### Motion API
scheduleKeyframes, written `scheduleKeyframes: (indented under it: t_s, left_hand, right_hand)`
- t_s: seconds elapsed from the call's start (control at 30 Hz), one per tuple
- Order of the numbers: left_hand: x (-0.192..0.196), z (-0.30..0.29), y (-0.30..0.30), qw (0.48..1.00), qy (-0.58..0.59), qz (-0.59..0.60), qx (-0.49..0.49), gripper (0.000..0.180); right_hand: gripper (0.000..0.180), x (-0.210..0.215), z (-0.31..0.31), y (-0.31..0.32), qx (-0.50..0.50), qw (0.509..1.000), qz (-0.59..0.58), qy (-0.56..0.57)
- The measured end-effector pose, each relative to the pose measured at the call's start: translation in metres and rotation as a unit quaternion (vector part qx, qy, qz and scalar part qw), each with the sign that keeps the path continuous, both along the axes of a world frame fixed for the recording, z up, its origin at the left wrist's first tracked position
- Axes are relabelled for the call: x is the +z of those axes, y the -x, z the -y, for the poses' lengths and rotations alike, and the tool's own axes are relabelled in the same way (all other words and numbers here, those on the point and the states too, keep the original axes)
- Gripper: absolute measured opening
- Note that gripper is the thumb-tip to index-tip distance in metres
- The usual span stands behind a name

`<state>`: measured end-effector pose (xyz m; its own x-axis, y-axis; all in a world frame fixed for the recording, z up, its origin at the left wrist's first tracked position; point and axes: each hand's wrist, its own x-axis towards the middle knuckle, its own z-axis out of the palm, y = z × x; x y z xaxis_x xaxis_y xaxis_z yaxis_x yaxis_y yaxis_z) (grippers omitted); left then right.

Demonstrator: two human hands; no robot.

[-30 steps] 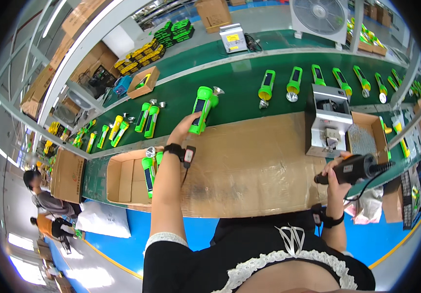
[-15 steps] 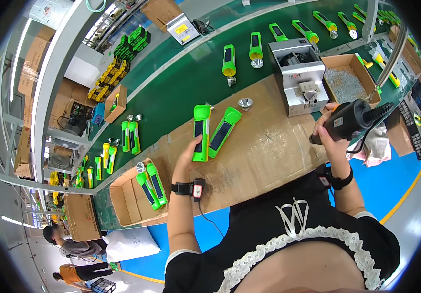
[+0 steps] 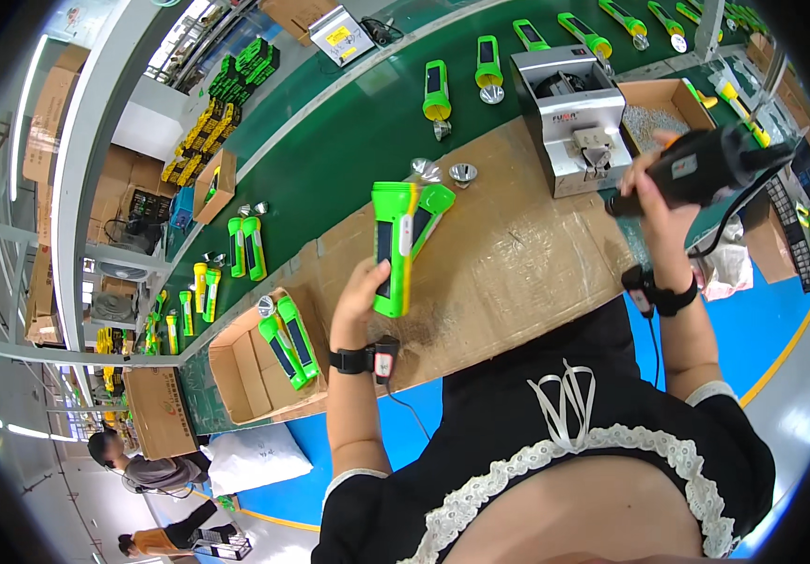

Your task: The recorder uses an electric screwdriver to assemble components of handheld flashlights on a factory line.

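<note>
My left hand (image 3: 358, 293) is closed around the lower end of a green flashlight (image 3: 395, 226) with a dark solar panel and a yellow edge, above the cardboard sheet. Partly behind it lies a second green flashlight (image 3: 436, 209). Two shiny reflector cups (image 3: 462, 173) are near their head ends. On the right, my right hand (image 3: 657, 202) grips a black electric screwdriver (image 3: 692, 171), its cord running from the rear end. That tool is in the air before a grey screw feeder (image 3: 569, 117) and a cardboard box of small screws (image 3: 654, 124).
A cardboard tray (image 3: 241, 383) with two green flashlights stands left of my left arm. More flashlights with reflectors line the green bench (image 3: 339, 122) at the back and left. A metal post (image 3: 104, 113) rises at the left. Two people are at the lower left.
My left hand has raised and turned its flashlight, which now overlaps the second one. My right hand has carried the electric screwdriver rightward and up. The whole view has shifted slightly.
</note>
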<state>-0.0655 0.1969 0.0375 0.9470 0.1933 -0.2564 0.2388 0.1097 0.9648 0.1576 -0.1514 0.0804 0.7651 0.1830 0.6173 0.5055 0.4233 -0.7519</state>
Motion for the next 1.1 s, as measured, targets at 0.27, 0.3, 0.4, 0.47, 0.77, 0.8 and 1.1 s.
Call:
scheduleKeyframes:
  t_s: [0.27, 0.3, 0.4, 0.47, 0.77, 0.8, 1.1]
  left_hand:
    - [0.007, 0.087, -0.02, 0.982, 0.102, 0.006, -0.156, 0.073]
    - [0.005, 0.091, -0.023, 0.982, 0.114, -0.002, -0.152, 0.063]
    - [-0.011, 0.106, -0.032, 0.983, -0.128, -0.025, -0.132, 0.051]
    - [-0.014, 0.118, -0.036, 0.938, -0.332, 0.014, -0.101, 0.052]
    - [-0.002, 0.137, -0.041, 0.83, -0.534, 0.015, -0.158, 0.044]
    - [0.005, 0.139, -0.042, 0.814, -0.557, -0.011, -0.167, 0.047]
    - [0.02, 0.142, -0.027, 0.778, -0.572, -0.075, -0.25, 0.05]
  right_hand:
    - [0.048, 0.032, -0.03, -0.041, -0.037, 0.995, 0.064, -0.071]
    - [0.047, 0.034, -0.033, -0.045, -0.049, 0.994, 0.071, -0.062]
    - [0.043, 0.031, -0.037, -0.053, -0.04, 0.998, 0.047, -0.014]
    - [0.042, 0.03, -0.041, -0.057, -0.035, 0.999, 0.036, 0.012]
    - [0.034, 0.039, -0.04, -0.065, 0.014, 0.998, 0.01, 0.055]
    - [0.032, 0.044, -0.037, -0.061, 0.033, 0.997, 0.006, 0.073]
    - [0.055, 0.019, -0.005, 0.023, 0.259, 0.963, -0.037, -0.059]
